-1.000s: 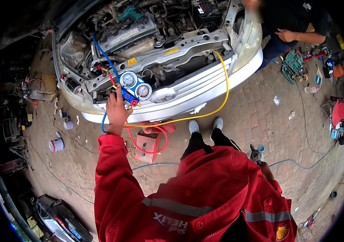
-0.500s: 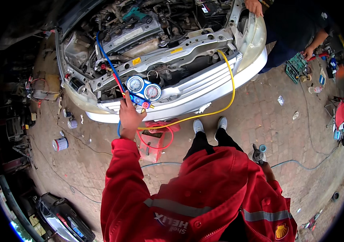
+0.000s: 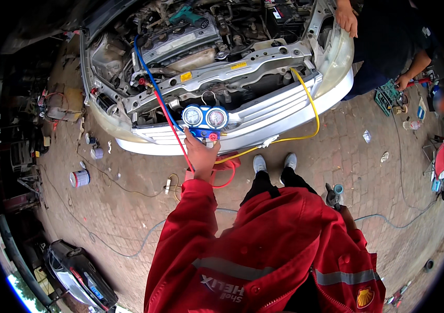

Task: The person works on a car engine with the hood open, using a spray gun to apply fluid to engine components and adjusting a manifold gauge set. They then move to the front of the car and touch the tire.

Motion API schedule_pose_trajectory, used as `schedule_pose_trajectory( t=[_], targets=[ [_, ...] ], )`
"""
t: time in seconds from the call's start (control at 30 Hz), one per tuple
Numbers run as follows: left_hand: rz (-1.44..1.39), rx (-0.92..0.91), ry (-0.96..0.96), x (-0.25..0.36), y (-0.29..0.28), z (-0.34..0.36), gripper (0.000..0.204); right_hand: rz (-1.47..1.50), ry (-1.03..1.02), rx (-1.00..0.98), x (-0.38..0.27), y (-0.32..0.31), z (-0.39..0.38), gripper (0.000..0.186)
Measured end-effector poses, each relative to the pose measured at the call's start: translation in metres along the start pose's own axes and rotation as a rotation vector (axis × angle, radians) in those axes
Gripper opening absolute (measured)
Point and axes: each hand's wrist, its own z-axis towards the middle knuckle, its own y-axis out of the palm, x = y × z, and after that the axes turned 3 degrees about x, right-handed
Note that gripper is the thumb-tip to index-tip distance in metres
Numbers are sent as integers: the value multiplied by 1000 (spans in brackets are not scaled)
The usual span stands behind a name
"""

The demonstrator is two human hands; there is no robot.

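My left hand (image 3: 201,156) is closed round the lower part of a blue manifold gauge set (image 3: 204,119) with two round dials, held in front of the silver car's bumper (image 3: 172,148). A blue hose (image 3: 145,61), a red hose (image 3: 167,112) and a yellow hose (image 3: 315,112) run from it. The blue one reaches into the engine bay, and the yellow one loops up over the grille. At my right side, my right hand (image 3: 347,216) is closed on a dark grey tool with a light-blue round end (image 3: 338,189); the sleeve and tool partly hide its fingers.
A green power tool (image 3: 185,16) lies on the engine. Another person's hand (image 3: 346,22) rests by the headlight, and the other hand (image 3: 403,81) is near a green crate (image 3: 386,96). Tins (image 3: 79,178), cables (image 3: 383,216) and a red folding chair (image 3: 443,157) stand or lie on the brick floor.
My left hand has moved right with the gauge set, which now hangs more level. The yellow hose's lower stretch has shifted with it. My right hand stays at my side.
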Motion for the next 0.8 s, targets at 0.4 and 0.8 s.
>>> schedule_pose_trajectory(
  t=[0.4,0.8],
  targets=[
    [-75,-32,-109,7,8,-7,135,37,-79,5,-22,-10,15,51],
    [-131,96,-59,12,26,-18,132,-89,-2,-15,-19,-21,23,48]
  ],
)
